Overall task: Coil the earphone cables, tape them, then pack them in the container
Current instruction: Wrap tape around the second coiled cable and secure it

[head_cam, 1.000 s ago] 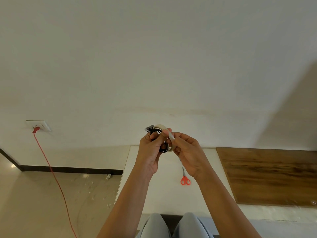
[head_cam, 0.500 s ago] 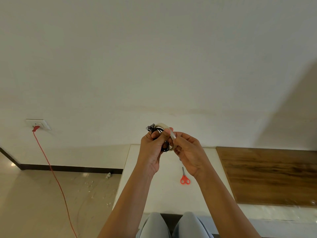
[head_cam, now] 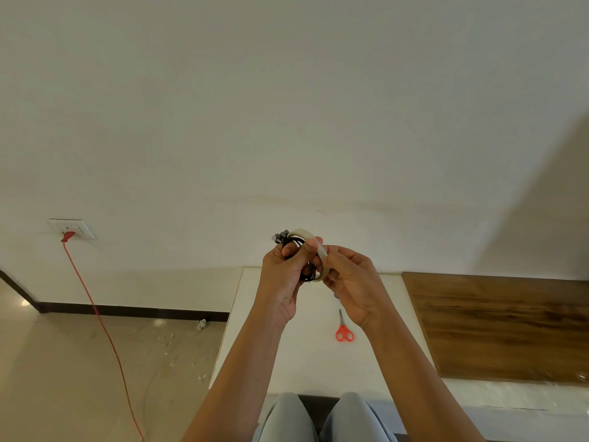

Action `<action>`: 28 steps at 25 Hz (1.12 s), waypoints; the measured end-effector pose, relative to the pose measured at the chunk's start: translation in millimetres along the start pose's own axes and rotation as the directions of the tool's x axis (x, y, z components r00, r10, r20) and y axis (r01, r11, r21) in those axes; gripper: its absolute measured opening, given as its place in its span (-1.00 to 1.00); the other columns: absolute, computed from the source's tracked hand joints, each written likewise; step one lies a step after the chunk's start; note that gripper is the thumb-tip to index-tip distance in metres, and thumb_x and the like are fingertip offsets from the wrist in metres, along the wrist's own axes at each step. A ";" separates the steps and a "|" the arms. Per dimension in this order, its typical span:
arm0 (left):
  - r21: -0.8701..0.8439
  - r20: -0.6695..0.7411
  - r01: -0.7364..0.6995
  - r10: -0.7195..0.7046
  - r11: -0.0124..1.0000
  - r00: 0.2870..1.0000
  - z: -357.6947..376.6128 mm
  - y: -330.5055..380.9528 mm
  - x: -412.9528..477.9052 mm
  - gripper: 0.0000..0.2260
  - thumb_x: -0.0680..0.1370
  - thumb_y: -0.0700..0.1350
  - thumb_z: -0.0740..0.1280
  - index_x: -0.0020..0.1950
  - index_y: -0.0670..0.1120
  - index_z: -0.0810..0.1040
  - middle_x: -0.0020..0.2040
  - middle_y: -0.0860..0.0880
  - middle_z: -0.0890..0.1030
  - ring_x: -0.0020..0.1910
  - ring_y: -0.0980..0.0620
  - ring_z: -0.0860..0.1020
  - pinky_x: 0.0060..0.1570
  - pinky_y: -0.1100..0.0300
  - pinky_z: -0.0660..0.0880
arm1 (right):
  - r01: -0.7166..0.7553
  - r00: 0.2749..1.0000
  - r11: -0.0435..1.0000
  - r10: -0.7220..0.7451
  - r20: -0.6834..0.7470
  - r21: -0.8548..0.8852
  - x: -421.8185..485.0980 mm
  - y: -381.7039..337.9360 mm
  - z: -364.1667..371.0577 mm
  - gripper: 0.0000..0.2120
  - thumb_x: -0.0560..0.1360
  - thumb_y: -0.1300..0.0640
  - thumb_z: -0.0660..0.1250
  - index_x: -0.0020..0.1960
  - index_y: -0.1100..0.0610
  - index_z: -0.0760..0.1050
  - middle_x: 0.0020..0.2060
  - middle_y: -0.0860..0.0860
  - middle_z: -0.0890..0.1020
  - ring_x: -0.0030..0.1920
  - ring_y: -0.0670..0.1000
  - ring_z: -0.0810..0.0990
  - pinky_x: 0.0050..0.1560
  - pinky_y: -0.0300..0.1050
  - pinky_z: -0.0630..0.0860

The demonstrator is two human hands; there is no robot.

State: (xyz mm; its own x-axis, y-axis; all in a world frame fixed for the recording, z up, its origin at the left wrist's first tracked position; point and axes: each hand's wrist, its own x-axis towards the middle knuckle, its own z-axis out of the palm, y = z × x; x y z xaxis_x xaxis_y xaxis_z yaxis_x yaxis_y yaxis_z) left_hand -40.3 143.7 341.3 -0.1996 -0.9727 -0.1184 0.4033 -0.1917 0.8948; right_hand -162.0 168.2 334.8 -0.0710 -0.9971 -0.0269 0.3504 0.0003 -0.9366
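Well above the surface (head_cam: 302,362), clamps earphone coil (head_cam: 296,240) + tape roll (head_cam: 302,232) together in left hand (head_cam: 283,282) grip. Pinches roll's free end in right hand (head_cam: 353,282) grip, just right of coil. Next prob. means drawing strip rightward, then across the loops. Has scissors (head_cam: 343,330) lying on surface below right hand.

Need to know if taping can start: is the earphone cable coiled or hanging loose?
Coiled: the earphone cable shows as tight black loops gripped in the left hand against the tape roll; no strand hangs down.
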 end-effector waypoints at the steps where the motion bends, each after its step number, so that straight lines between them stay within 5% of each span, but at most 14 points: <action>1: -0.006 0.000 0.002 -0.002 1.000 1.000 0.0 -0.1 0.2 -0.88 0.33 0.00 0.48 -0.24 -0.04 0.71 -0.26 0.00 0.70 -0.31 0.14 0.64 -0.32 0.30 0.54 | 0.001 1.000 1.000 -0.001 0.005 -0.007 0.3 0.6 -0.5 -0.84 0.51 0.29 0.31 -0.09 0.41 0.55 -0.33 0.07 0.59 -0.26 -0.02 0.55 -0.10 -0.19 0.54; 5: -0.024 -0.007 0.006 -0.006 1.000 1.000 0.8 1.3 1.7 -0.78 0.33 0.00 0.48 -0.13 -0.11 0.70 -0.21 -0.03 0.71 -0.26 0.12 0.66 -0.32 0.30 0.54 | 0.003 1.000 1.000 -0.003 0.010 -0.028 -1.1 0.0 -0.7 -0.85 0.49 0.37 0.25 -0.03 0.45 0.53 -0.27 0.12 0.59 -0.22 0.01 0.55 -0.07 -0.17 0.52; 10: -0.018 0.001 -0.001 0.001 1.000 1.000 0.8 2.2 1.1 -0.81 0.34 0.00 0.48 -0.16 -0.08 0.71 -0.28 -0.02 0.68 -0.33 0.13 0.63 -0.35 0.31 0.53 | -0.023 0.999 1.000 0.023 -0.037 0.002 -1.3 -3.9 4.3 -0.87 0.52 0.22 0.32 -0.14 0.23 0.62 -0.35 0.04 0.61 -0.30 -0.07 0.56 -0.19 -0.26 0.55; 22: -0.047 -0.001 -0.003 0.002 0.999 1.000 -0.6 2.1 0.5 -0.78 0.36 -0.02 0.47 -0.09 -0.13 0.69 -0.24 -0.02 0.70 -0.32 0.14 0.63 -0.33 0.29 0.54 | -0.036 0.999 0.999 0.036 -0.008 0.027 -4.9 -6.9 5.9 -0.85 0.50 0.33 0.29 -0.12 0.24 0.64 -0.31 0.05 0.65 -0.26 -0.03 0.60 -0.22 -0.28 0.55; 28: -0.041 0.012 -0.013 0.014 0.999 1.000 -1.0 3.4 -0.3 -0.87 0.35 -0.02 0.47 -0.20 -0.06 0.72 -0.28 -0.02 0.67 -0.35 0.13 0.59 -0.33 0.29 0.54 | -0.021 0.999 1.000 0.022 -0.033 0.014 -4.3 -8.4 10.6 -0.83 0.51 0.22 0.34 -0.21 0.15 0.66 -0.35 0.03 0.63 -0.29 -0.05 0.58 -0.23 -0.27 0.54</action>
State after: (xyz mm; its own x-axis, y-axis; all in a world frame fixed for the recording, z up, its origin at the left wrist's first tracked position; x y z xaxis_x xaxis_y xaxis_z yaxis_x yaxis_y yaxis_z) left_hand -38.0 143.3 343.9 -0.2045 -0.9736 -0.1009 0.4419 -0.1839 0.8780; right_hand -154.8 171.7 346.4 -0.0946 -0.9938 -0.0588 0.3652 0.0203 -0.9307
